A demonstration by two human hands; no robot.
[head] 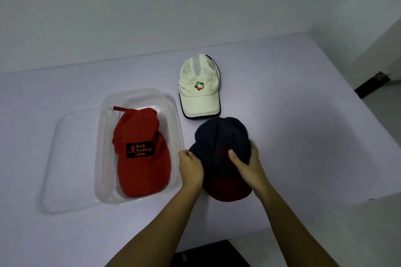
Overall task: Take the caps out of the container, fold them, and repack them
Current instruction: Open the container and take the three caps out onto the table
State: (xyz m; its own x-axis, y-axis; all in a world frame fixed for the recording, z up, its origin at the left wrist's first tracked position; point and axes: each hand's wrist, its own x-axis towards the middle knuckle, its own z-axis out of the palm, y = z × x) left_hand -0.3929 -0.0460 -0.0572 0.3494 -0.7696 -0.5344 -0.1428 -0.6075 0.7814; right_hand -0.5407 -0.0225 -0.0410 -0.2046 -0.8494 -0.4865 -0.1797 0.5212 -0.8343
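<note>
Navy cap point(219, 136) in the curled grip of left hand point(191, 169) and right hand point(247, 165), just beside container point(138, 93) rim

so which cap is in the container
The red cap, with a black patch: it lies in the clear container. The white cap sits on the table, and the left hand and right hand hold the dark cap.

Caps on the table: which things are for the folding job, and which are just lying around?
For the job: dark cap, gripped by left hand and right hand; red cap in the clear container; white cap.
Just lying about: clear lid; dark object on the floor.
</note>
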